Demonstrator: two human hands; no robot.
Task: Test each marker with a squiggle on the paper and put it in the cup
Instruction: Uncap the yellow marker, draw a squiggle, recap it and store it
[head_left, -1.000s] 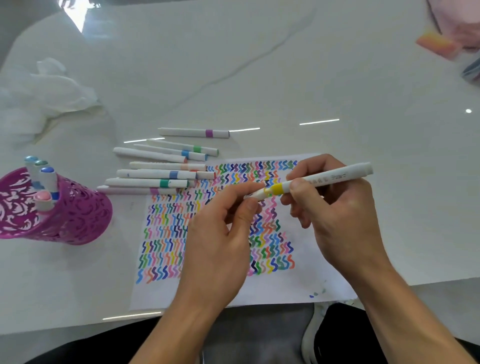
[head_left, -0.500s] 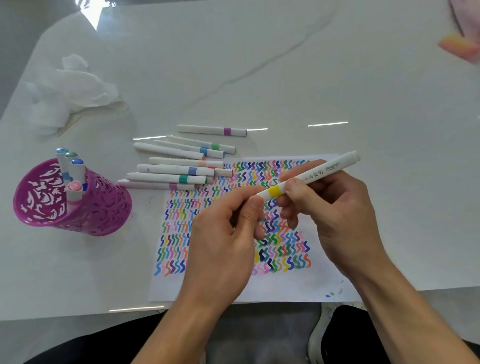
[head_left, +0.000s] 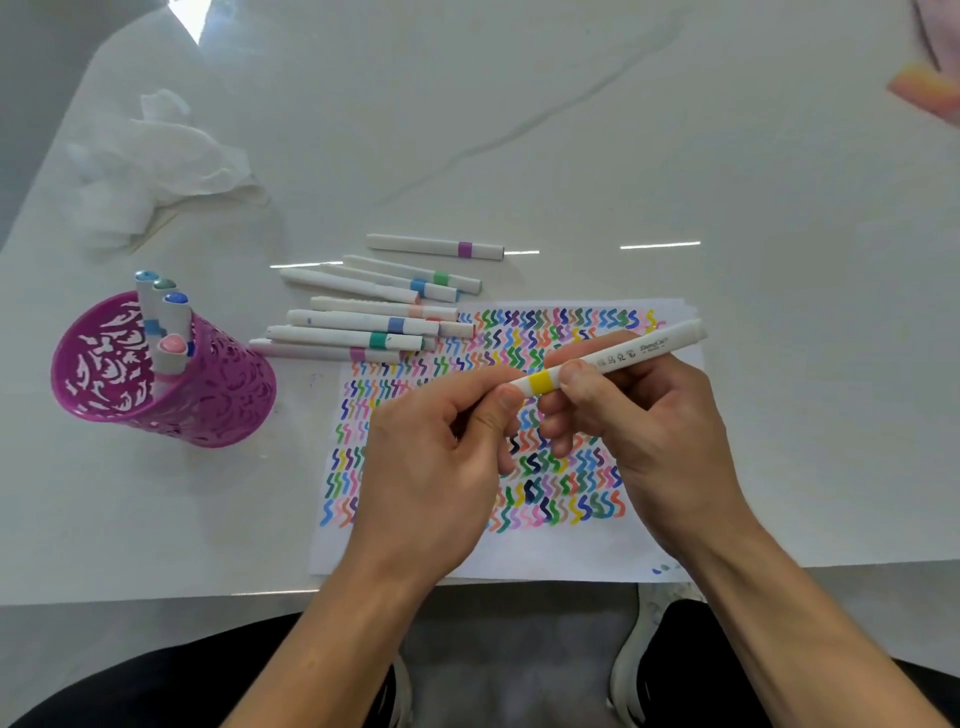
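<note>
Pinching grips: my left hand and right hand both hold one white marker, yellow-banded; its small barrel print is illegible.

left hand slid up yellow marker, closer to the right hand

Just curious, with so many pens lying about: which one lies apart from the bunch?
The purple-banded marker farthest from the person, lying alone on the table, touching no other.

We cannot see the tip of the yellow marker behind the left hand; the pink object top right is blurred and cropped.
</note>
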